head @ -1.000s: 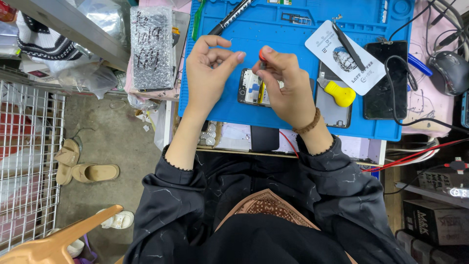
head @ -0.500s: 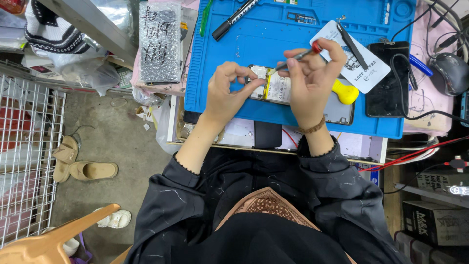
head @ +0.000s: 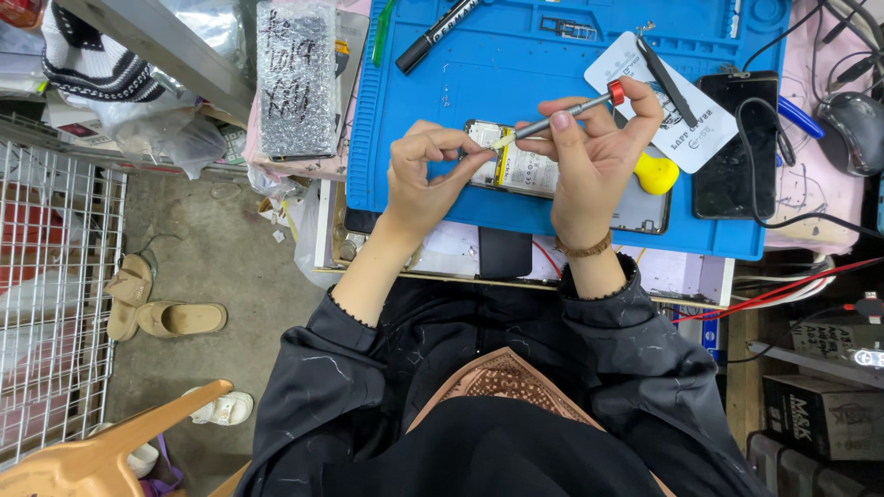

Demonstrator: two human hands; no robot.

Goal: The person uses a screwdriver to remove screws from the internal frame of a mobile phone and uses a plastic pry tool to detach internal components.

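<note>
Screwdriver (head: 562, 112) over opened phone (head: 529, 170), marker (head: 440, 32), yellow pick (head: 656, 175) nearby

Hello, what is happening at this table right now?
A person sits at a bench with an opened phone lying on a blue work mat. The right hand holds a thin screwdriver with a red cap, its tip pointing at the phone's top end. The left hand pinches near that same spot. A yellow pry tool and a black marker lie nearby.

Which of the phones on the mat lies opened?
The phone under the hands, its inner parts bare; the black phone at the right lies closed, a cable across it.
</note>
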